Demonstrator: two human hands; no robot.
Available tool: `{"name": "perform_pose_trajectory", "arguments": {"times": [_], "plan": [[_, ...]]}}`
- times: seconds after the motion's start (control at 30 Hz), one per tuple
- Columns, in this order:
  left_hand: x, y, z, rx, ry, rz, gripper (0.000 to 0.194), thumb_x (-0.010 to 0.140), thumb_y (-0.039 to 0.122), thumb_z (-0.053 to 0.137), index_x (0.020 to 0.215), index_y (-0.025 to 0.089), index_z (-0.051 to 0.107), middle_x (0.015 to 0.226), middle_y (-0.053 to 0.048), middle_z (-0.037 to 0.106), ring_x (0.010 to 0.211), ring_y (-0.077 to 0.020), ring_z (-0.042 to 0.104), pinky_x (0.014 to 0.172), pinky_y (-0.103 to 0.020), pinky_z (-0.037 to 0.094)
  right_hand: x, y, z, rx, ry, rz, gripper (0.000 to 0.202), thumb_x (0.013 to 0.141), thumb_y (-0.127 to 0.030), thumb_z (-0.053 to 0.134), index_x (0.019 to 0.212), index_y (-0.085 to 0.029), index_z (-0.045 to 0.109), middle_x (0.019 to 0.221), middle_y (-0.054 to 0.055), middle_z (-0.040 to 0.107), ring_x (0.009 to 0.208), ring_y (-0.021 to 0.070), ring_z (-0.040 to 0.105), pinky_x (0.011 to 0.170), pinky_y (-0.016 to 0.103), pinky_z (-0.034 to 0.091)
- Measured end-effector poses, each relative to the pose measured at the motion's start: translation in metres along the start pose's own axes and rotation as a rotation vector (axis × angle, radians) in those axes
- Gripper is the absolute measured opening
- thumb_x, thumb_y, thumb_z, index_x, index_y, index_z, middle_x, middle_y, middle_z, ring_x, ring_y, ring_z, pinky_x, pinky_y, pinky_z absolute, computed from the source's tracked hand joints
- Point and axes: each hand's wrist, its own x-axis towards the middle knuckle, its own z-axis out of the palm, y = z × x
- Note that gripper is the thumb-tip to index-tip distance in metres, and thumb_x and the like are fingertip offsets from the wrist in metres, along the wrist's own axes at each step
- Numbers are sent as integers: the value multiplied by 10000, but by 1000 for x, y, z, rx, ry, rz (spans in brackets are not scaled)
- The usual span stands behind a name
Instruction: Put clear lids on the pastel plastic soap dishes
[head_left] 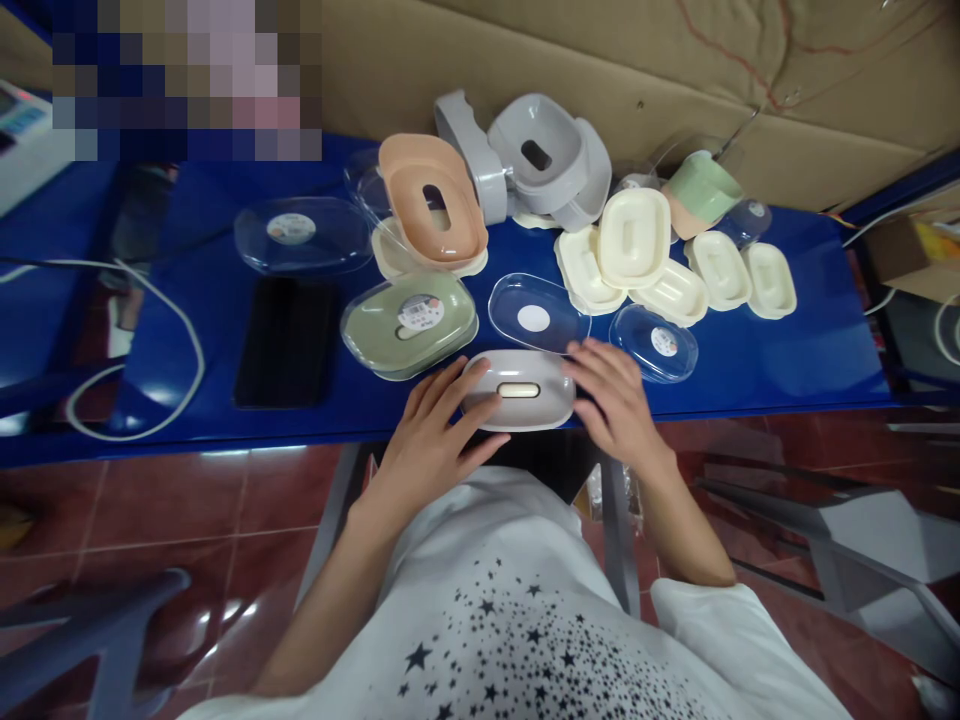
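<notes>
My left hand (431, 425) is spread wide, with fingers lying over the left end of the grey dish (517, 414) and the thumb reaching below its near rim. My right hand (619, 402) is also open, fingers only half bent, their tips at the right end of the same dish. Neither hand closes around it; how hard I press, I cannot tell. My fingers cover both ends of the dish, and the undersides of my palms are hidden from me. A blocky blur covers the upper left corner, and the orange dish (457, 190) partly hides a cream piece under it.

The grey dish lies at the front edge of the blue table (787, 370), its long pale slot facing up. Just behind it is a clear lid (510, 300), and to the left stands the green box (367, 335), near the black phone (285, 345). To the right, past the small clear lid (634, 350), a wide strip of table runs along the front edge.

The sticker (421, 313) on the green box carries barcode-like lines and print too small to read; the round sticker (533, 319) behind my dish looks plain white
</notes>
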Motion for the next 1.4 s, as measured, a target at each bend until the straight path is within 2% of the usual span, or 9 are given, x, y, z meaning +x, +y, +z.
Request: {"name": "perform_pose_trajectory", "arguments": {"times": [0.2, 0.4, 0.5, 0.67, 0.87, 1.03, 1.13, 1.23, 1.4], "plan": [[-6, -3, -3, -115, 61, -51, 426, 965, 264, 800, 1340, 236, 600, 1603, -201, 483, 1517, -376, 520, 1213, -596, 515, 27, 24, -10, -140, -74, 92, 342, 1109, -327, 565, 1425, -291, 692, 1672, 68, 555, 1611, 311, 450, 1329, 607, 337], [-4, -5, -1, -132, 103, -108, 411, 976, 265, 788, 1339, 257, 594, 1595, -188, 470, 1516, -372, 513, 1211, -608, 510, 72, 21, -33, 5, -226, 57, 384, 1108, -320, 522, 1468, -329, 653, 1653, 59, 577, 1584, 316, 484, 1308, 632, 360], [-4, -6, 0, -153, 122, -101, 414, 973, 263, 791, 1338, 263, 594, 1597, -177, 471, 1524, -363, 507, 1223, -601, 500, 122, 16, -18, 19, -163, -24, 427, 1119, -311, 476, 1522, -311, 616, 1625, 58, 605, 1542, 282, 525, 1298, 535, 387], [-5, -8, 1, -172, 132, -101, 383, 977, 284, 792, 1314, 254, 613, 1595, -172, 481, 1523, -354, 514, 1226, -586, 501, 188, 15, 21, -51, -238, -147, 507, 1053, -222, 532, 1556, -252, 589, 1691, 97, 530, 1575, 349, 462, 1284, 620, 327], [-6, -8, 1, -166, 137, -103, 380, 981, 300, 791, 1306, 240, 606, 1588, -178, 490, 1516, -344, 523, 1221, -557, 518, 116, 7, -19, 38, -177, -68, 547, 1018, -58, 388, 1441, -294, 642, 1532, 46, 679, 1519, 281, 553, 1267, 613, 375], [-3, -7, 0, -185, 128, -120, 416, 977, 302, 795, 1339, 253, 595, 1579, -166, 516, 1510, -345, 535, 1232, -562, 517, 45, 15, -27, 70, -154, 118, 229, 1059, -248, 586, 1230, -314, 722, 1342, 36, 778, 1413, 317, 655, 1287, 693, 341], [-2, -5, 0, -215, 127, -172, 599, 968, 314, 807, 1487, 287, 508, 1605, -164, 506, 1515, -347, 539, 1215, -555, 544, 32, 12, -19, 397, 149, 244, 94, 1050, -350, 676, 1121, -314, 726, 1151, 42, 797, 1225, 306, 749, 1200, 634, 485], [-3, -4, 2, -222, 147, -189, 833, 946, 348, 834, 1631, 328, 361, 1649, -182, 460, 1529, -367, 528, 1186, -569, 572, 31, -2, -11, 772, 385, 336, 200, 1104, -440, 569, 1252, -357, 673, 988, 17, 730, 961, 252, 787, 874, 490, 662], [-4, -4, 7, -182, 195, -164, 996, 928, 429, 846, 1707, 368, 228, 1690, -194, 424, 1530, -399, 527, 1133, -594, 607, 34, -21, 10, 912, 336, 545, 330, 1087, -524, 598, 1367, -357, 650, 1057, 11, 728, 804, 176, 740, 690, 355, 643]]}}
